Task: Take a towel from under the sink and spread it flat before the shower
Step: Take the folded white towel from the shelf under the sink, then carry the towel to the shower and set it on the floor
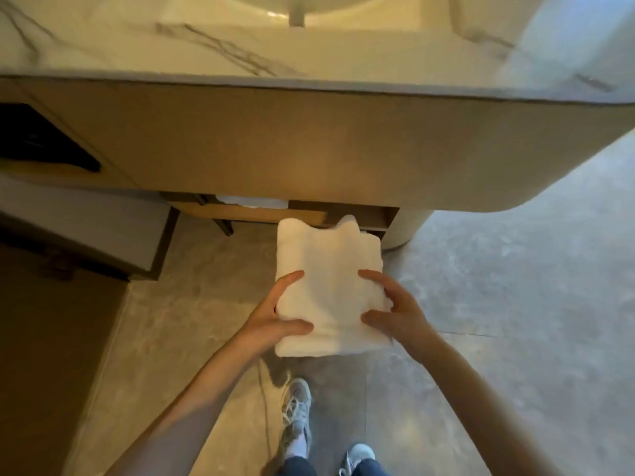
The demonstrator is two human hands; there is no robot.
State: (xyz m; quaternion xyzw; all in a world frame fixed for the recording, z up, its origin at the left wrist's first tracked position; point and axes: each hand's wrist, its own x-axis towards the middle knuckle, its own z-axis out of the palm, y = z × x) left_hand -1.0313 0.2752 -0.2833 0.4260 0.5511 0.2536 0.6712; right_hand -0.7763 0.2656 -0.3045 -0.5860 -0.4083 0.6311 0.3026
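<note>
A folded white towel [330,269] is held in the air in front of the vanity, above the floor. My left hand [275,317] grips its near left edge, thumb on top and fingers underneath. On the near right edge sits my right hand [395,310], holding it the same way. The open shelf [360,216] under the sink counter lies just behind the towel's far edge. Another white towel [254,202] rests further back on that shelf. The sink basin [295,8] shows at the top of the view.
The marble counter [206,53] and its beige curved front [275,142] overhang the shelf. A low cabinet [86,228] stands at the left. The grey tiled floor [515,286] stretches to the right. My two feet in sneakers [299,413] stand below the towel.
</note>
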